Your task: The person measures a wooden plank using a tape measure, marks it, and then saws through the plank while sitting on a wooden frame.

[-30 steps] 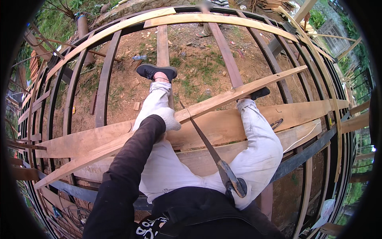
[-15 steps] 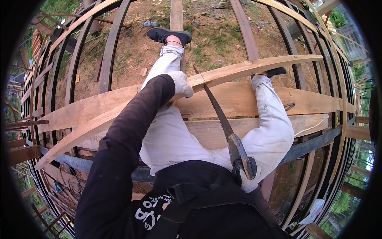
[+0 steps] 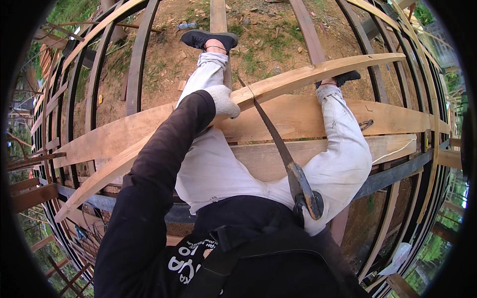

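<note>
A long, slightly curved wooden plank (image 3: 318, 72) lies slantwise across my lap, higher at the far right. My left hand (image 3: 222, 102), in a pale knitted glove, is closed on it just left of a thin cut line. In that cut sits the blade of a handsaw (image 3: 274, 131), its toothed edge facing left and its tip showing beyond the plank. My right hand (image 3: 315, 221), also gloved, is wrapped round the saw's worn dark handle near my right thigh. Part of its fingers is hidden by the handle.
Wide boards (image 3: 293, 115) lie under my legs across dark joists (image 3: 142, 59), with open gaps over dirt ground. A clamp-like metal piece (image 3: 366, 124) rests on a board by my right knee. A plastic bottle (image 3: 187, 25) lies on the ground; a whitish plastic bag (image 3: 397, 258) is at lower right.
The view has turned slightly, so the plank's right end appears higher. The saw stays in the cut, its tip and handle a little farther up the picture. Both grips are unchanged.
</note>
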`<state>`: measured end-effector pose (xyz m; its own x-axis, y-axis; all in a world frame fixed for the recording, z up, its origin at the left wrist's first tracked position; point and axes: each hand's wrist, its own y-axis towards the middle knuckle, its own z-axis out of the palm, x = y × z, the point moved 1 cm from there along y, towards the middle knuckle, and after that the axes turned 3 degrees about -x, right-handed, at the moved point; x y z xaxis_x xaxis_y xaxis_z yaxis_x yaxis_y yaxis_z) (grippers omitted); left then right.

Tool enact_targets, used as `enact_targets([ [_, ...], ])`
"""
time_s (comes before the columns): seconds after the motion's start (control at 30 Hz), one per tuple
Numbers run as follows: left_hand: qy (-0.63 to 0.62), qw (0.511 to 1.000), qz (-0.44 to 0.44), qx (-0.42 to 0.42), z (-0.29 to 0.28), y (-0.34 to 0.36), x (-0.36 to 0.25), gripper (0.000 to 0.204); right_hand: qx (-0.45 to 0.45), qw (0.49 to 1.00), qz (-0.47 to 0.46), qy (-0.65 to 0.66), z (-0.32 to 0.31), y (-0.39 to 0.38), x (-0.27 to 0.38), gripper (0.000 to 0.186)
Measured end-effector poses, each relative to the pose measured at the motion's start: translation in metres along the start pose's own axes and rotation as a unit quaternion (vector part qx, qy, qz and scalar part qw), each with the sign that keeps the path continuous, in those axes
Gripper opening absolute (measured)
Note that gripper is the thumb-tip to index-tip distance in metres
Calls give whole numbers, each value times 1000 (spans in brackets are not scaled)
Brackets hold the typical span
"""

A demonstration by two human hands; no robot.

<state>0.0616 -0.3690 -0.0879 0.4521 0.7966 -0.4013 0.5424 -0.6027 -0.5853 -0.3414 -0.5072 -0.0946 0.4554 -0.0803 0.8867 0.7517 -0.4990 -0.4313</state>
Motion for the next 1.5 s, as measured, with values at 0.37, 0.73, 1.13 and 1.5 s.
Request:
enact_targets([
  [0.37,-23,1000,-1,12,-1,18,22,55,-7,975,-167,-145,-6,6,17,23],
  [0.73,-33,999,-4,16,-4,10,23,44,6,988,-157,10,35,70,43,22],
  [1.13,-13,998,27,56,-3,22,20,51,-56,977,-201,-34,68,107,54,28],
  [1.5,-22,996,22,80,5,37,15,50,-65,970,-225,-57,71,129,71,28],
])
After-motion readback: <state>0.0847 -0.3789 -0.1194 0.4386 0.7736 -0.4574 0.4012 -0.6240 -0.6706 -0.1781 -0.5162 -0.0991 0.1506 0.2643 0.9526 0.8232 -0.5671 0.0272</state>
